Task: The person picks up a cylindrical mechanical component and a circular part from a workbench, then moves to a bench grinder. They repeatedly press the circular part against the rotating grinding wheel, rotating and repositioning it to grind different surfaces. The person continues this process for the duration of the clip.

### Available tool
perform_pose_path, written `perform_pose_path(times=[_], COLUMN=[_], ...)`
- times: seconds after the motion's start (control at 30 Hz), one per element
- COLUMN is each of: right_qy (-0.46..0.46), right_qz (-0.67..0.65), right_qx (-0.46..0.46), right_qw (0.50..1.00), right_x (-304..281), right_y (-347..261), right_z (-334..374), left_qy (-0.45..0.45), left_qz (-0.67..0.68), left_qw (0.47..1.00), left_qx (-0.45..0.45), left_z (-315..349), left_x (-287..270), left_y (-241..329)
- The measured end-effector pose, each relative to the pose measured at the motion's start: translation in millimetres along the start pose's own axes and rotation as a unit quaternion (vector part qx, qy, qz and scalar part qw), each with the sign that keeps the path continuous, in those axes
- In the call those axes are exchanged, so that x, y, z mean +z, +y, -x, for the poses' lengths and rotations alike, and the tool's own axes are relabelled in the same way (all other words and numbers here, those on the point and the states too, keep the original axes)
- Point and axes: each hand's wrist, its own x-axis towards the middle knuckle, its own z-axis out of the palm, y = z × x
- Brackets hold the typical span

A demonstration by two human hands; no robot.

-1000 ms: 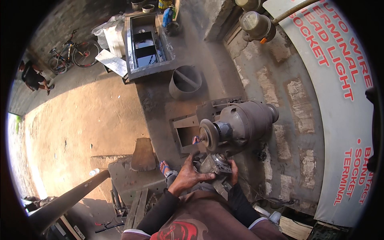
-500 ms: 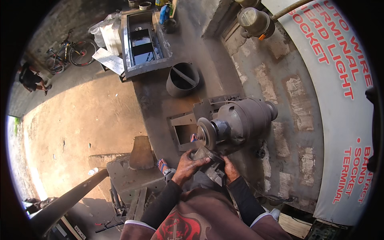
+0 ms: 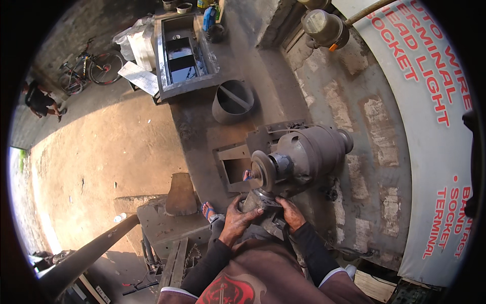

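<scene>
Both my hands are closed round a grey, blocky metal part (image 3: 259, 202) with a shiny worn patch at its top. My left hand (image 3: 238, 221) grips its left side, thumb laid across the near face. My right hand (image 3: 292, 215) holds the right side, thumb and fingers near the upper edge. Directly beyond the part is the round wheel (image 3: 264, 171) of a bench grinder, on the shaft of a dusty grey motor (image 3: 315, 150). The part's top meets or nearly meets the wheel's lower edge; I cannot tell whether they touch.
An open metal drum (image 3: 232, 104) stands beyond the wheel, and a water-filled trough (image 3: 163, 66) lies farther off. To my left are a dusty metal bench (image 3: 157, 223) and a thick pipe (image 3: 91, 248). A rough wall and printed banner (image 3: 430, 152) flank the right. Far left, a person (image 3: 40, 99) stands near a bicycle.
The metal part has turned in my hands, its shiny top now tilted up against or close under the wheel. My right hand has shifted slightly upward along the part.
</scene>
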Motion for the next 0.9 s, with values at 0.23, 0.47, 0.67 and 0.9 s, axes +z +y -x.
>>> perform_pose_path(times=[0.23,0.47,0.67,0.9], right_qy=[0.0,0.004,0.009,0.015], right_qz=[0.145,-0.059,-0.061,-0.223], right_qx=[-0.061,0.054,0.028,0.092], right_qw=[0.988,0.997,0.998,0.97], right_x=[-2,6,0,13], right_y=[-1,4,-4,-26], right_z=[1,-6,6,34], left_qy=[0.01,0.002,-0.008,-0.084], left_qz=[0.019,0.01,-0.057,-0.142], left_qw=[0.999,1.0,0.998,0.985], left_qx=[0.025,-0.005,0.008,0.043], left_z=[-7,-7,8,4], left_x=[-2,-3,-1,-10], left_y=[-14,-7,6,-1])
